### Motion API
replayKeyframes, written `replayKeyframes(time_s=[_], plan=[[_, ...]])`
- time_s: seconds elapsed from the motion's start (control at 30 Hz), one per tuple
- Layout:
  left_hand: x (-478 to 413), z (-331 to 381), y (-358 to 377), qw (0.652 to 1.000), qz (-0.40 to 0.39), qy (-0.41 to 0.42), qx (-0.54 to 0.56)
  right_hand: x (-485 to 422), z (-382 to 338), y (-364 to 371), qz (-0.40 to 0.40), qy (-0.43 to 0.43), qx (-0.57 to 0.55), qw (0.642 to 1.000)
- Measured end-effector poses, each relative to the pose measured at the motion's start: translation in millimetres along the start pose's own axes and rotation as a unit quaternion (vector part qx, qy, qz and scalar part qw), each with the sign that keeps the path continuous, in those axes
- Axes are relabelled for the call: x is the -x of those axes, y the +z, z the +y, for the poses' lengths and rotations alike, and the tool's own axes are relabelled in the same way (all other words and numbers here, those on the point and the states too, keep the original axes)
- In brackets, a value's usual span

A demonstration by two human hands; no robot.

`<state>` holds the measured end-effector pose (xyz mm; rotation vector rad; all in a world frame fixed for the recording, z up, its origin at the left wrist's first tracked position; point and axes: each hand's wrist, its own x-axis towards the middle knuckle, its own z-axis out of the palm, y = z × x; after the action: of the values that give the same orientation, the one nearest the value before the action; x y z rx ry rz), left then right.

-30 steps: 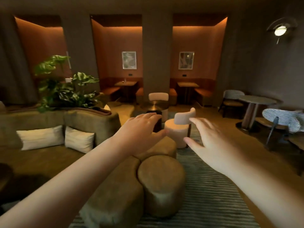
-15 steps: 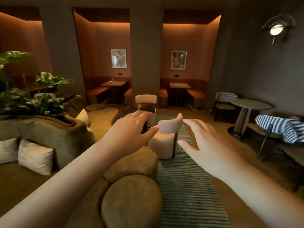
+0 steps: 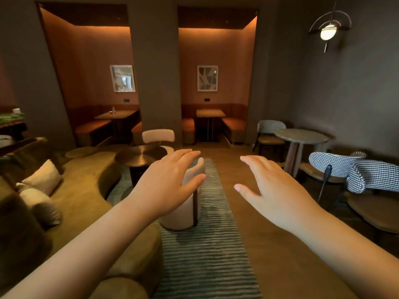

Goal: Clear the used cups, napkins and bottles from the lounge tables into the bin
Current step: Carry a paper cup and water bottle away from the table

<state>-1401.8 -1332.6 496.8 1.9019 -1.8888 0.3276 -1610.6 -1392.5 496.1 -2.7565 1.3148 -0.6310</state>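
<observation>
My left hand (image 3: 166,182) and my right hand (image 3: 274,190) are stretched out in front of me at chest height, palms down, fingers apart, holding nothing. Far ahead in the left booth, a wooden table (image 3: 123,114) carries a small bottle (image 3: 113,110) and a cup beside it, too small to make out further. The right booth table (image 3: 210,113) shows nothing on it. A round dark low table (image 3: 138,155) stands just beyond my left hand, its top bare. No bin is in view.
A curved olive sofa (image 3: 86,182) with cushions runs along the left. A cream chair (image 3: 183,210) stands on the striped rug (image 3: 205,255) under my left hand. On the right are a round stone table (image 3: 301,137) and checked chairs (image 3: 371,175). Open floor lies between.
The view has moved forward through the lounge and turned right. The sofa and plant slid off to the left and the booths and round table came closer. Both hands stay open.
</observation>
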Motion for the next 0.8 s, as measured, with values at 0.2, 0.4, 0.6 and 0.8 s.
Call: replayKeyframes(time_s=[0.2, 0.4, 0.6, 0.8], plan=[[-119, 3, 67, 1.000, -0.010, -0.001, -0.018, -100, 98, 22, -0.017, 0.006, -0.018, 1.000], [-235, -27, 146, 1.000, -0.010, -0.004, -0.014, -212, 175, 68, -0.017, 0.007, -0.026, 1.000], [-380, -75, 220, 1.000, -0.017, 0.000, 0.006, -355, 250, 118, -0.027, 0.015, -0.011, 0.999], [-521, -97, 290, 0.999, -0.033, 0.013, 0.017, -476, 323, 155, -0.050, 0.013, 0.003, 0.999]])
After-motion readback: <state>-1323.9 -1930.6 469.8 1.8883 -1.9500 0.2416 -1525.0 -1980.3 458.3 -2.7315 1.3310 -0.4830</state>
